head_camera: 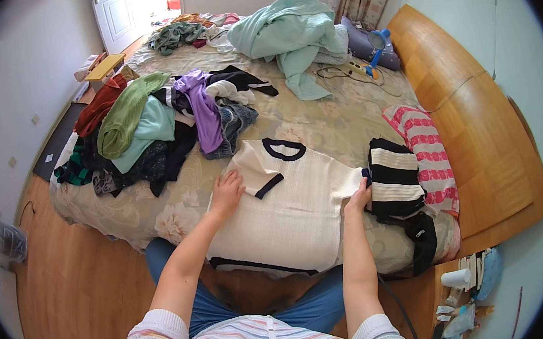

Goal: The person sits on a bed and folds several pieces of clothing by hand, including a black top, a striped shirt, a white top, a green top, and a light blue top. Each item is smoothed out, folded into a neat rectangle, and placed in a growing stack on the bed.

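Observation:
A cream short-sleeved knit top with black trim lies spread on the bed, its collar away from me and its hem over the near edge. One sleeve is folded inward across the body, and my left hand rests on the left side beside that sleeve, fingers slightly spread. At the other side, my right hand pinches the dark cuff of the right sleeve. Just right of this hand is a folded black-and-white striped garment. A heap of mixed clothes lies on the left of the bed.
A black garment with a zip hangs at the near right bed edge. Beyond are a mint-green blanket, a blue desk lamp and a power strip. A pink-and-white cloth lies by the wooden headboard.

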A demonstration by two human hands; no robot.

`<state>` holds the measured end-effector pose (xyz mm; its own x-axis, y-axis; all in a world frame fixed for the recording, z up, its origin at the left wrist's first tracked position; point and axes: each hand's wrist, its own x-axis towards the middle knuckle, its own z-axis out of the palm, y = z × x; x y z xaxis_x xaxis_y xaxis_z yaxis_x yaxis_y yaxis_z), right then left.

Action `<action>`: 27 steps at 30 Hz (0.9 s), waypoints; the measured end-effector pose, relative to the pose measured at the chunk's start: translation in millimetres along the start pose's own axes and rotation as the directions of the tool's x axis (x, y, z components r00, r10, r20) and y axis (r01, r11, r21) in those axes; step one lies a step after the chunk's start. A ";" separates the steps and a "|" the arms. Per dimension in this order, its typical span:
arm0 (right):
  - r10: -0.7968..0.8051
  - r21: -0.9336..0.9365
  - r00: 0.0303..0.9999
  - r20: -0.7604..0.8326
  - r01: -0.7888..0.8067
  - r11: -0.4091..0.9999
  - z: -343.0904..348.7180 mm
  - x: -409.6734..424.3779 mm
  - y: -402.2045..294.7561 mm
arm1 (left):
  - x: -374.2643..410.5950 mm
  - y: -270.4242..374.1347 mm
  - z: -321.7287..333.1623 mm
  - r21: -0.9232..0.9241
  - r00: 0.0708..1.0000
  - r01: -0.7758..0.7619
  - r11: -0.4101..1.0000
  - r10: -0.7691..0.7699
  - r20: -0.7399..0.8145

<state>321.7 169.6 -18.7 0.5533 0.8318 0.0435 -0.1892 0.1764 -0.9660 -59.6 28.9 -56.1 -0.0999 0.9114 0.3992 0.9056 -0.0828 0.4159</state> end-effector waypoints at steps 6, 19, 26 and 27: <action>-0.484 -0.503 0.799 0.357 0.601 0.621 53.3 -53.5 4.1 | 14.1 -23.0 -3.5 -0.287 0.935 0.105 0.952 -0.193 -0.298; 0.429 -0.578 0.388 0.816 0.522 0.628 266.7 -97.7 76.7 | -1.0 -30.2 -2.5 -0.218 0.936 0.125 0.968 -0.187 -0.297; 0.351 -0.505 0.371 0.860 0.518 0.691 276.4 -80.1 111.3 | -1.1 -28.8 -5.4 -0.250 0.922 0.136 0.959 -0.215 -0.322; 0.321 -0.492 0.393 0.861 0.488 0.721 279.3 -70.4 109.7 | 0.4 -27.2 -6.6 -0.256 0.921 0.129 0.958 -0.212 -0.328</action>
<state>35.5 277.4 -56.5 -0.5421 0.8371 -0.0737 0.5324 0.2743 -0.8008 -87.0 28.9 -61.8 -0.4187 0.7247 0.5472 0.7494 -0.0646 0.6589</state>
